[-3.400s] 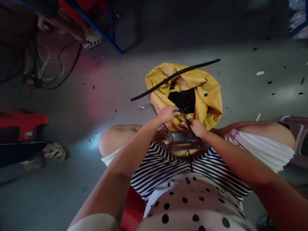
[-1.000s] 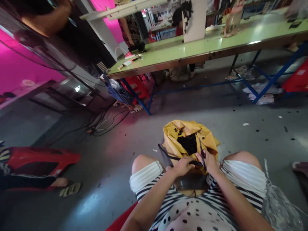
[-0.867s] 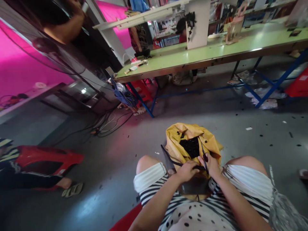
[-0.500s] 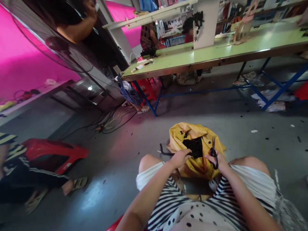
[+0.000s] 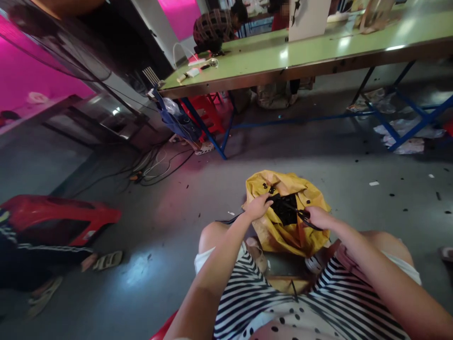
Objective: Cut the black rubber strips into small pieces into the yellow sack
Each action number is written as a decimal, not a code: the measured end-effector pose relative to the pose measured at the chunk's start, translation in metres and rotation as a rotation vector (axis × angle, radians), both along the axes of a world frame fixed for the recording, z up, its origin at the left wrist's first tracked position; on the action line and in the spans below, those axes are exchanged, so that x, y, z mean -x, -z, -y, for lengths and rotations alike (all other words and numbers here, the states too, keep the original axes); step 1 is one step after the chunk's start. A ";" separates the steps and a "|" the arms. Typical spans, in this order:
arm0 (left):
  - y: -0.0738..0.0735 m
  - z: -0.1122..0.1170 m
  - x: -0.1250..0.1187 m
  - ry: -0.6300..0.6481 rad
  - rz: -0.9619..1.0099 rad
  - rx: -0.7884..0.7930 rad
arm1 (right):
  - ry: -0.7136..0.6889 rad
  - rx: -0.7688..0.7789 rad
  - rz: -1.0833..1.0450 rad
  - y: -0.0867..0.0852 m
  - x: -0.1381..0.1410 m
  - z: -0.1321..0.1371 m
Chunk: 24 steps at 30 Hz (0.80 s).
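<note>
A crumpled yellow sack (image 5: pixel 311 241) stands open on the floor between my knees, with a heap of black pieces (image 5: pixel 287 217) inside. My left hand (image 5: pixel 259 207) is closed over the sack's left side, pinching a black strip (image 5: pixel 228 221) whose tail trails left past my knee. My right hand (image 5: pixel 319 218) is closed on the dark handles of a pair of scissors (image 5: pixel 303 215) at the sack's right side. The blades point left toward my left fingers; whether they touch the strip I cannot tell. A few small black bits (image 5: pixel 269 189) lie on the sack's far rim.
Ahead runs a long green-topped table (image 5: pixel 255 61) on blue legs. Cables (image 5: pixel 148 165) tangle on the floor at its left end. A red plastic stool (image 5: pixel 67 217) lies at left beside a person's sandalled feet (image 5: pixel 108 260). Scraps dot the floor at right.
My left hand has moved up and left over the sack with the strip. In my right hand the scissors have swung from pointing up to pointing left. The view has tilted down.
</note>
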<state>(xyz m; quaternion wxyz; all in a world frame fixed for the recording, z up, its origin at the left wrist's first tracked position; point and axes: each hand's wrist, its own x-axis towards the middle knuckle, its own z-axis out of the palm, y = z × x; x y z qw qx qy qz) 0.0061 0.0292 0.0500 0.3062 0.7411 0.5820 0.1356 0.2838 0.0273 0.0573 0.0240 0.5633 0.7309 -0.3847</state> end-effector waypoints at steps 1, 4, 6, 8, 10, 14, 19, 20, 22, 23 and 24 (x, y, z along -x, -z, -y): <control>0.001 -0.003 0.000 -0.006 0.002 -0.007 | 0.043 0.024 -0.075 0.001 0.002 -0.005; -0.001 -0.008 -0.001 0.006 0.029 -0.021 | 0.216 0.095 -0.310 0.003 0.009 -0.005; -0.005 -0.009 -0.002 0.032 0.067 -0.021 | 0.306 0.098 -0.370 0.003 0.014 0.004; -0.009 -0.008 -0.004 0.013 0.096 -0.041 | 0.316 0.077 -0.439 0.000 0.017 0.016; -0.012 -0.006 -0.006 -0.009 0.100 -0.051 | 0.301 0.108 -0.528 -0.002 0.019 0.027; -0.013 0.001 -0.012 -0.025 0.108 -0.030 | 0.305 0.118 -0.386 -0.006 0.016 0.044; -0.012 0.013 -0.026 -0.034 0.114 -0.052 | 0.284 0.123 -0.238 -0.010 0.015 0.053; -0.012 0.015 -0.029 -0.034 0.109 -0.053 | 0.287 0.126 -0.238 -0.010 0.016 0.054; -0.012 0.019 -0.032 -0.016 0.095 -0.046 | 0.292 0.133 -0.241 -0.009 0.019 0.055; -0.012 0.020 -0.033 -0.002 0.086 -0.042 | 0.294 0.139 -0.244 -0.008 0.021 0.055; -0.012 0.021 -0.034 0.009 0.076 -0.039 | 0.295 0.145 -0.247 -0.006 0.022 0.055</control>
